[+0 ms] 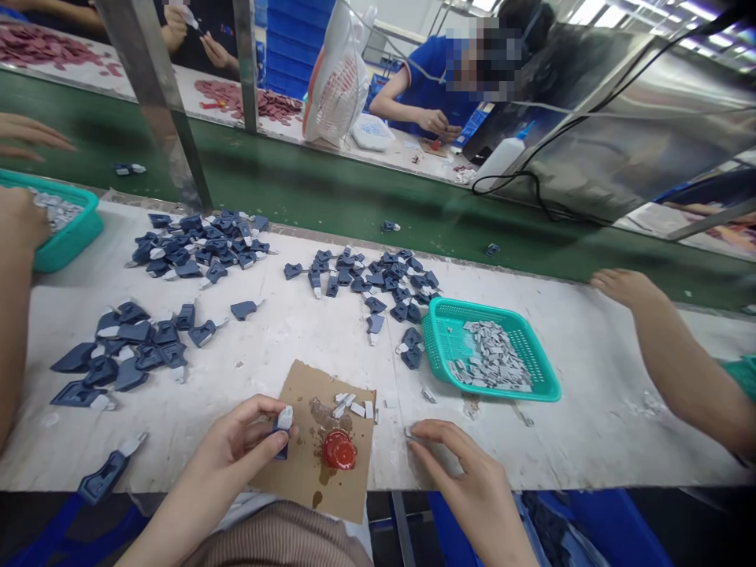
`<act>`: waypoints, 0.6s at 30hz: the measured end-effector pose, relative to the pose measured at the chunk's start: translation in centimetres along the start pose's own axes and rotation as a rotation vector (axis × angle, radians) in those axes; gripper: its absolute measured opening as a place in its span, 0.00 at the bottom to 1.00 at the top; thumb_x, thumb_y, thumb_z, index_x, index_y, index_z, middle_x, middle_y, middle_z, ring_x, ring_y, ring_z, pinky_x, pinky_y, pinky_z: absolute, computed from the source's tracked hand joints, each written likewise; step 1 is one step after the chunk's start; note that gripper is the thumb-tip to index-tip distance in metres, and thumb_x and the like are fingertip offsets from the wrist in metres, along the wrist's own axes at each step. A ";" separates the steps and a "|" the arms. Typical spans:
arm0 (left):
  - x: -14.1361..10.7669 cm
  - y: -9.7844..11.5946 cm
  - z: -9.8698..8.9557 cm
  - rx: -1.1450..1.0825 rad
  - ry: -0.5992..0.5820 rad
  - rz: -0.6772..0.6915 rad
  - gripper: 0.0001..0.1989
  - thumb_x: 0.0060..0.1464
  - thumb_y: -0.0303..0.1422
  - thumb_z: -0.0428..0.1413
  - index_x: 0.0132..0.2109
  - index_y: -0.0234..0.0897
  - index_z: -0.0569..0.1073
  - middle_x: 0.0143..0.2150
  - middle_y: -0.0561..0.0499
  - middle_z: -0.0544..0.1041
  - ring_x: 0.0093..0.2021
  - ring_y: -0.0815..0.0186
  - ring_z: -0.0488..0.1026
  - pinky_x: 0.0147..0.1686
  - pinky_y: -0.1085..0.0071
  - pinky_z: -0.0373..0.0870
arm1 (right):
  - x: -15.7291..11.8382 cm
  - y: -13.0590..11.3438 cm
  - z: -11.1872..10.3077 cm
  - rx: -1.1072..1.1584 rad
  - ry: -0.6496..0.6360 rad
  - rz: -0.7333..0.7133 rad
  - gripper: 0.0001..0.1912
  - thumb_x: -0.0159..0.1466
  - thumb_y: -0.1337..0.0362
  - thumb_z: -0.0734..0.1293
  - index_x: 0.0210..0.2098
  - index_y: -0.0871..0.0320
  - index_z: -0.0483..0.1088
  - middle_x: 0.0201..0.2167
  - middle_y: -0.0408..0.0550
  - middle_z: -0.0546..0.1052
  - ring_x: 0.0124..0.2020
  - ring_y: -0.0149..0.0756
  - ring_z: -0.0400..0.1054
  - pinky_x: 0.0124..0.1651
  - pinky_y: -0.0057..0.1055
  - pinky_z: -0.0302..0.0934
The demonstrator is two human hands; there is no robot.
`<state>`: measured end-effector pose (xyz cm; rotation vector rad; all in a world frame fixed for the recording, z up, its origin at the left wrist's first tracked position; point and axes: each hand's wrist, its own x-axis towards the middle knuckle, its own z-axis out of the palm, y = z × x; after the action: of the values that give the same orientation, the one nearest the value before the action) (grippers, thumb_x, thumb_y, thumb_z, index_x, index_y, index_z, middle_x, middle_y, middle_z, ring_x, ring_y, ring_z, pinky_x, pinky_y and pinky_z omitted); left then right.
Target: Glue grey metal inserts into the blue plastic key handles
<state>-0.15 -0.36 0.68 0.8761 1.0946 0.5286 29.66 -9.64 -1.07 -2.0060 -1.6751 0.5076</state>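
Between the thumb and fingers of my left hand [251,445] is a dark blue part [282,445] with a pale grey piece [285,417] at its top, held over the left edge of a brown cardboard sheet [354,504]. My right hand [457,468] is at the right of the cardboard, thumb and forefinger pinched around a small grey piece [410,433] close to the tabletop. On the cardboard sit a small red dish [339,450], wet stains and several small whitish pieces [357,409].
Piles of blue parts [138,339] cover the left and middle of the white table [319,339]. A green basket [549,386] holds grey pieces. Other people's arms [667,346] reach in from both sides. Behind runs a green belt [331,209] with a few parts.
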 end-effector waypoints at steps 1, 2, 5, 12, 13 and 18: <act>0.0 -0.1 0.0 -0.001 0.000 0.000 0.15 0.51 0.47 0.61 0.41 0.43 0.74 0.38 0.49 0.81 0.45 0.58 0.75 0.44 0.70 0.67 | 0.0 0.0 -0.1 -0.009 -0.006 0.011 0.09 0.67 0.57 0.64 0.41 0.53 0.74 0.41 0.50 0.79 0.44 0.43 0.75 0.46 0.37 0.70; 0.1 -0.1 -0.1 0.000 0.001 -0.002 0.15 0.51 0.47 0.61 0.41 0.43 0.74 0.38 0.49 0.81 0.45 0.58 0.75 0.45 0.70 0.67 | 0.0 0.1 -0.1 -0.017 -0.013 0.020 0.10 0.67 0.57 0.65 0.43 0.52 0.73 0.42 0.50 0.79 0.45 0.43 0.75 0.47 0.37 0.70; 0.1 -0.2 -0.1 -0.010 -0.008 0.000 0.14 0.51 0.46 0.62 0.41 0.43 0.74 0.38 0.49 0.81 0.45 0.59 0.75 0.45 0.69 0.67 | 0.3 0.0 -0.3 -0.030 -0.054 0.018 0.10 0.67 0.57 0.64 0.44 0.52 0.74 0.43 0.50 0.78 0.46 0.43 0.74 0.46 0.36 0.70; -0.1 -0.2 0.2 -0.043 0.010 -0.009 0.13 0.50 0.45 0.62 0.39 0.44 0.75 0.38 0.49 0.80 0.44 0.57 0.75 0.43 0.67 0.70 | 1.0 -0.5 -0.5 -0.033 -0.071 -0.020 0.11 0.67 0.56 0.63 0.37 0.53 0.74 0.38 0.51 0.78 0.40 0.43 0.75 0.40 0.36 0.70; -0.1 -0.3 0.3 -0.047 0.012 -0.010 0.13 0.49 0.45 0.63 0.39 0.44 0.75 0.38 0.49 0.80 0.45 0.57 0.75 0.43 0.67 0.70 | 1.0 -0.8 -0.6 -0.033 -0.072 -0.020 0.10 0.67 0.57 0.63 0.37 0.53 0.74 0.37 0.51 0.78 0.39 0.42 0.75 0.40 0.36 0.70; 0.1 -1.3 0.5 -0.121 -0.004 -0.012 0.15 0.49 0.45 0.63 0.41 0.43 0.76 0.39 0.48 0.81 0.43 0.57 0.76 0.44 0.66 0.71 | 1.2 -4.4 -0.8 0.037 -0.115 -0.091 0.05 0.67 0.62 0.64 0.38 0.52 0.72 0.37 0.49 0.76 0.39 0.40 0.73 0.39 0.33 0.68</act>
<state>0.28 -1.18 -0.31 0.7643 1.0529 0.5764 26.73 -7.91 2.14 -1.8968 -1.8021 0.6275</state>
